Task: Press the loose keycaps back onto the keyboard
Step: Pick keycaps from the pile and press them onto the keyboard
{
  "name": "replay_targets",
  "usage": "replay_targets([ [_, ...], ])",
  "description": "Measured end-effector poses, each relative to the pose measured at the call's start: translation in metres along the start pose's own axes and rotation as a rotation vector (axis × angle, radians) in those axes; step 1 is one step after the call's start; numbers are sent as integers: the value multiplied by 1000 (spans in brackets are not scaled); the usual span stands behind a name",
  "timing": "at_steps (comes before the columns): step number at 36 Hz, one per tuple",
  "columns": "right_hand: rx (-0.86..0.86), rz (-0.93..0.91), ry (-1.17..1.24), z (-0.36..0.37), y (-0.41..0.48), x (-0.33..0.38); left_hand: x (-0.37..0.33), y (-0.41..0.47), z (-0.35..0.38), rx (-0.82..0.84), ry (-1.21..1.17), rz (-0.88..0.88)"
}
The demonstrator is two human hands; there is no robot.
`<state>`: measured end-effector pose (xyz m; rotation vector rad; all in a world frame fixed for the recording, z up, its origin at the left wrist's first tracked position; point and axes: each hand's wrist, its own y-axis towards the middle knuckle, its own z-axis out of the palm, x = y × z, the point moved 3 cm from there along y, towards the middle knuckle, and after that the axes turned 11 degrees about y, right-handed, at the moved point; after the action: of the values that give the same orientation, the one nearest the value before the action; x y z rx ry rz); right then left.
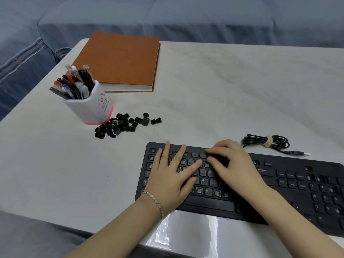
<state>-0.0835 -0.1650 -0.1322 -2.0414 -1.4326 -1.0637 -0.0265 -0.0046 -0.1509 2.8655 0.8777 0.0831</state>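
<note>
My left hand (pixel 172 178) rests on the keyboard (pixel 301 175), fingers (pixel 179 153) spread. My right hand (pixel 235 164) has its fingers together on the upper keys; I cannot tell whether they pinch anything.

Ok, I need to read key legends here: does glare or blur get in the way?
Head view: glare sits only on the glossy strip of the white table, not on the black plastic keyboard; head view: legends are soft, blurrier toward the number pad; light is even, shadows faint.

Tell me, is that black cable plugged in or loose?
Loose: the cable lies coiled and banded on the table, its USB plug bare, in no socket.
</note>
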Motion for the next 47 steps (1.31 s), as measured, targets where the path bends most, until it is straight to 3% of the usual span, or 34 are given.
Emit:
replay_targets([
  [2,-87,-3,-66,-7,0,-6,0,1,1,-1,13,-1],
  [7,-23,71,-217,-2,2,-19,-1,2,2,-11,12,1],
  [13,-67,53,-232,0,-1,-19,-4,3,-3,27,-11,2],
  [18,-74,41,-246,1,-1,-18,-1,20,-16,150,-168,-49],
  [21,-94,29,-252,1,-3,-17,19,36,-18,70,-266,-47],
  [26,-106,23,-250,2,-3,-18,84,70,-21,-74,-283,-428],
  [29,-123,20,-248,2,-3,-18,114,83,-9,21,-170,-576],
  [33,-139,21,-254,3,-4,-18,127,88,2,119,-103,-609],
  [43,-160,17,-257,4,-4,-19,125,78,12,17,-380,-635],
  [47,-154,11,-268,4,-4,-20,105,61,-13,-118,-638,-638],
])
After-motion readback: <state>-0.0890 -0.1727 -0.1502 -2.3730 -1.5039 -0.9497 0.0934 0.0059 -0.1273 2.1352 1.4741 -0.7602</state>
